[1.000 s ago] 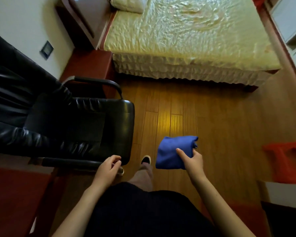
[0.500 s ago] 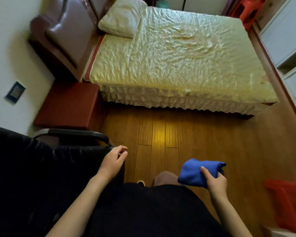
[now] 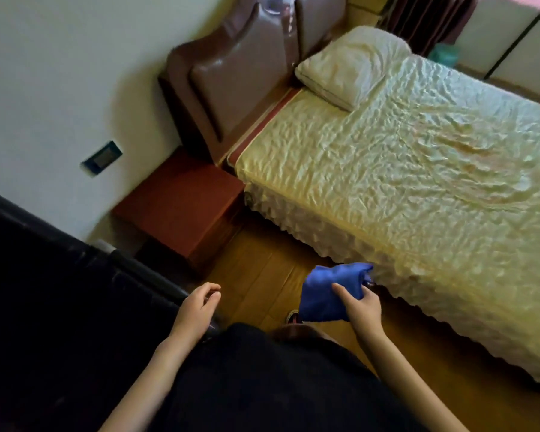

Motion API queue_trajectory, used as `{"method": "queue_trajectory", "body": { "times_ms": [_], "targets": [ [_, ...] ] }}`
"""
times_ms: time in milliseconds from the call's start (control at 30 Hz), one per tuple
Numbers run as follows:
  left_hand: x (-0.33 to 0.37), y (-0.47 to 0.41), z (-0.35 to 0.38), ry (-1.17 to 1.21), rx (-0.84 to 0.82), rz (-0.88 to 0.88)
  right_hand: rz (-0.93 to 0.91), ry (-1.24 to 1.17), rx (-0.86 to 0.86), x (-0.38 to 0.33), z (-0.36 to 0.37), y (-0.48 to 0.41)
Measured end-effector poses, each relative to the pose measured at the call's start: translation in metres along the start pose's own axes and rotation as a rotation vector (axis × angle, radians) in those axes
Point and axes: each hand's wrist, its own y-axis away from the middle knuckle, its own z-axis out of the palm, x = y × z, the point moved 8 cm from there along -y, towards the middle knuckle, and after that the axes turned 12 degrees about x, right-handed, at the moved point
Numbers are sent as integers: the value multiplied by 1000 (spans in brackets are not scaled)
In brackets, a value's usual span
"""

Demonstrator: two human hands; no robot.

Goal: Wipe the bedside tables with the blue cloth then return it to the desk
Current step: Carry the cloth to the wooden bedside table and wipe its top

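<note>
The blue cloth (image 3: 328, 294) is bunched up in the right hand (image 3: 360, 307), thumb and fingers squeezing it, above the wood floor by the bed (image 3: 402, 169). The left hand (image 3: 197, 310) is loosely curled and holds nothing. No wiping yet, I think; next the cloth must reach the red bedside table (image 3: 181, 207) close ahead.

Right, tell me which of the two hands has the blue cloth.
The right hand grips the bunched blue cloth. The left hand is loosely curled and holds nothing.

Dim, yellowish room; brighter bedspread (image 3: 402, 169) beyond the hands, murky chair (image 3: 53, 300) left of them, edges seemingly warped, slightly blurred.
</note>
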Motion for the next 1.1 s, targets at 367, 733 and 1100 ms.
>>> {"method": "queue_trajectory", "body": {
  "times_ms": [367,733,1100],
  "targets": [
    [-9,-39,-41,220,384,-383,-183,293,-476,-138,184,-98],
    [-42,-144,-102,381,556,-584,-366,576,-729,-202,422,-96],
    [-123,-297,-129,355,630,-673,-483,727,-850,-180,640,-121]
  ]
}}
